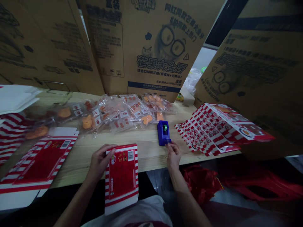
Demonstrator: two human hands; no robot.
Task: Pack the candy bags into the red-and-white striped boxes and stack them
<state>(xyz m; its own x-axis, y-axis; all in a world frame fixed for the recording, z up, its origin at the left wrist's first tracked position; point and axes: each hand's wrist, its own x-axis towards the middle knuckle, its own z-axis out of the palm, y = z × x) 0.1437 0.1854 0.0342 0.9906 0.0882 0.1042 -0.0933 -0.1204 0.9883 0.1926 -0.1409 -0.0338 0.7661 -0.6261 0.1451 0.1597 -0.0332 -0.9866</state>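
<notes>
My left hand (101, 159) grips the upper left edge of a red box with red-and-white stripes (122, 171), thumb on its face. The box lies over the table's front edge, its lower part above my lap, and a barcode shows at its top right. To the right, my right hand (174, 154) has its fingers pinched at the front end of a blue tape dispenser (163, 134), where the cutter is. A small green tape roll (165, 127) sits in the dispenser. Whether a piece of tape is between my fingertips is too small to make out.
Clear packets with orange and red pieces (123, 110) lie in a heap behind the box. Flattened striped cartons (44, 157) are at left, and stacked striped packaging (213, 129) is at right. Large cardboard boxes (151, 47) stand along the back. A red plastic bag (201, 181) hangs below the table.
</notes>
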